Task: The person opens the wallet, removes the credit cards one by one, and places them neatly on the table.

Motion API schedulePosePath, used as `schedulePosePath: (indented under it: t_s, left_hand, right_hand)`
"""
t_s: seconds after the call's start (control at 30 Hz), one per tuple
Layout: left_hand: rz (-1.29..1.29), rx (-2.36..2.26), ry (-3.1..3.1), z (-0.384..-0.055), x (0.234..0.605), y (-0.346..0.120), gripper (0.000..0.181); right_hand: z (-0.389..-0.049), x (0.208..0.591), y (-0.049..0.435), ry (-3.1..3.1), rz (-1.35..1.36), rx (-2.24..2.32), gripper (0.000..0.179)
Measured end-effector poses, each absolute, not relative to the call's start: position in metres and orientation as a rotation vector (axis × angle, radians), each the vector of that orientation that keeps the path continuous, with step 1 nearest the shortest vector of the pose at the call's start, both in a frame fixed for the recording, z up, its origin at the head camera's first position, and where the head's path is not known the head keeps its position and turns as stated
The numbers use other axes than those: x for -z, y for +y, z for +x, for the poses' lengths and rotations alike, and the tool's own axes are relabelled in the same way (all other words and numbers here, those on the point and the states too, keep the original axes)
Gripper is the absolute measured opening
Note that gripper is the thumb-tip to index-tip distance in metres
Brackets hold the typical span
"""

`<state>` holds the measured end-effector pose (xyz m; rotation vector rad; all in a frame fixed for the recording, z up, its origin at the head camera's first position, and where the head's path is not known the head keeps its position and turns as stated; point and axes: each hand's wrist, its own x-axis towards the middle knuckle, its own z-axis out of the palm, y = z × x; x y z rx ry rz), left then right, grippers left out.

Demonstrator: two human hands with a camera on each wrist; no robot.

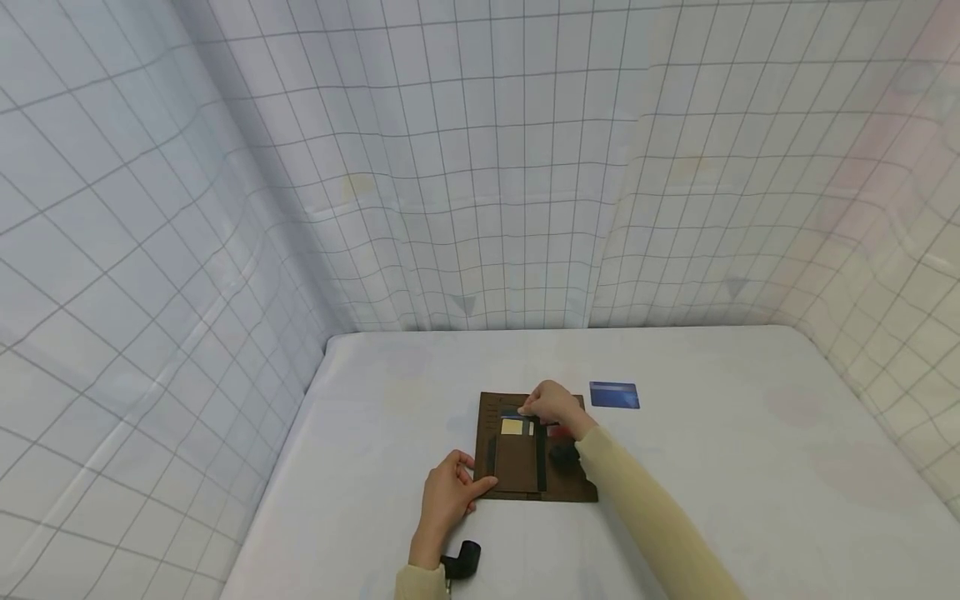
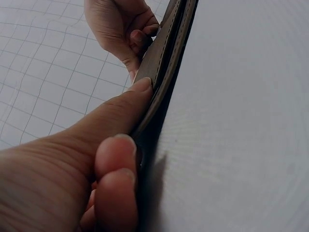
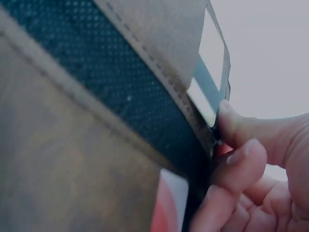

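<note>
A brown leather wallet (image 1: pixel 516 463) lies spread open on the white table. My left hand (image 1: pixel 448 490) grips its lower left corner, the thumb on top and the other fingers bent at the edge. At the upper middle of the wallet, my right hand (image 1: pixel 553 403) pinches a card at the pocket's top between thumb and fingers. That card is mostly hidden by the fingers. A card with a yellow face (image 1: pixel 512 427) shows in the same pocket. In the right wrist view, a red and white card (image 3: pixel 169 200) sticks out beside the dark mesh strip (image 3: pixel 111 82).
A blue card (image 1: pixel 614 395) lies flat on the table (image 1: pixel 720 417), just right of the wallet's upper corner. White gridded curtains (image 1: pixel 480 167) hang behind and along both sides of the table. A black camera (image 1: pixel 461 560) is on the left wrist.
</note>
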<state>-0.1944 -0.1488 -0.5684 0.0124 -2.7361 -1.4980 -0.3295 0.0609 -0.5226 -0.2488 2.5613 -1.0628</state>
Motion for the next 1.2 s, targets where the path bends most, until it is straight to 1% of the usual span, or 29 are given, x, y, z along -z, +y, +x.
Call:
schedulePosePath:
  t_s: [0.13, 0.2, 0.43, 0.5, 0.6, 0.9, 1.2]
  left_hand:
    - [0.020, 1.523, -2.734, -0.1931, 0.5696, -0.1488, 0.042]
    - [0.025, 1.533, -2.736, -0.1922, 0.5699, -0.1486, 0.042]
    - [0.018, 1.534, -2.719, -0.1915, 0.5689, -0.1480, 0.041]
    - [0.013, 1.537, -2.717, -0.1917, 0.5689, -0.1479, 0.041]
    - [0.002, 1.546, -2.715, -0.1915, 0.5688, -0.1480, 0.042]
    - [-0.008, 1.525, -2.709, -0.1918, 0.5675, -0.1490, 0.040]
    - [0.012, 1.535, -2.736, -0.1944, 0.5679, -0.1491, 0.040]
  right_hand:
    - [-0.3281, 0.5279, 0.0645, 2.593, -0.249, 1.091, 0.019]
    - [-0.3265, 0.5294, 0.0656, 2.634, -0.238, 1.077, 0.023]
    - [-0.3255, 0.5262, 0.0605, 2.766, -0.315, 0.795, 0.050]
    - [-0.3270, 0.5256, 0.0600, 2.752, -0.301, 0.777, 0.055]
    - [-0.3276, 0.5266, 0.0619, 2.720, -0.270, 0.816, 0.057]
    - [-0.3289, 0.5311, 0.0626, 2.747, -0.273, 0.864, 0.051]
    - [-0.3313, 0.5318, 0.0629, 2.730, -0.328, 0.871, 0.029]
